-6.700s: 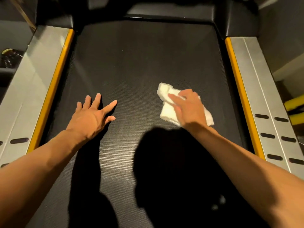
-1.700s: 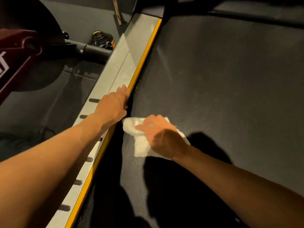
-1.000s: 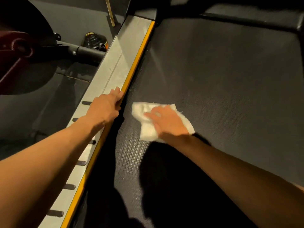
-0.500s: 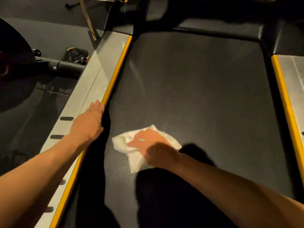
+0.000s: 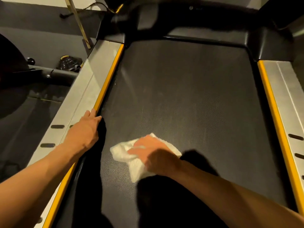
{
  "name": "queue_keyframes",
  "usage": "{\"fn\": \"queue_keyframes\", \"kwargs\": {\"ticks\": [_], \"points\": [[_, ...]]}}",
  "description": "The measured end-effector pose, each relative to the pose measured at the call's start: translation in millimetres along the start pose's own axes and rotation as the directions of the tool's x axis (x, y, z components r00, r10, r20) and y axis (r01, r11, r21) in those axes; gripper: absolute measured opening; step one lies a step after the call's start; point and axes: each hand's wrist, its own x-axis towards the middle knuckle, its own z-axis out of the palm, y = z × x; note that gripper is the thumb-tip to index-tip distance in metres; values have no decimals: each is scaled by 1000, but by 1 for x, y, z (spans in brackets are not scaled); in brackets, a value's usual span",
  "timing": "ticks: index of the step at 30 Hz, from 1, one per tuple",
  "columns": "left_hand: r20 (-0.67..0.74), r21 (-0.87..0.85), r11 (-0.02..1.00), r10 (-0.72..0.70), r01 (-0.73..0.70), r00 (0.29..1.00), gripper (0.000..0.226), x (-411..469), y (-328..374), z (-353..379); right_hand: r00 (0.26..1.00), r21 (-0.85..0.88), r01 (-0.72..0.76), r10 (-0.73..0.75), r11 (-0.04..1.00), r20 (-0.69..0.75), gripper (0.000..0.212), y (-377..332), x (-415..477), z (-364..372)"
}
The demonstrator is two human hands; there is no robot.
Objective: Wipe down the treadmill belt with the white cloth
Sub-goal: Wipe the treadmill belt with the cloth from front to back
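The treadmill belt (image 5: 189,99) fills most of my view, its long axis running straight away from me toward the dark motor cover (image 5: 205,35), and my own shadow blacks out the near end so I can't make out the surface there. The 2 silver side rails (image 5: 85,89) with yellow edges flank it; the right one is cut off at the frame edge. My left hand (image 5: 85,130) rests on the left rail's inner edge, fingers laid over it, not gripping anything I can see. My right hand (image 5: 153,155) is pressed flat, fingers spread, on the white cloth (image 5: 131,155), left of centre on the belt. The crumpled cloth stretches diagonally, and my palm hides its middle.
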Motion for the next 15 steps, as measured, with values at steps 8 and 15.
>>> {"fn": "queue_keyframes", "kwargs": {"ticks": [8,15], "points": [[48,49,999,7,-10,999,67,9,-6,15,956,-183,-285,267,941,-119,38,31,-6,4],[78,24,1000,2,-4,997,66,7,-8,16,941,-197,-284,234,938,-243,29,78,-3,-10]]}}
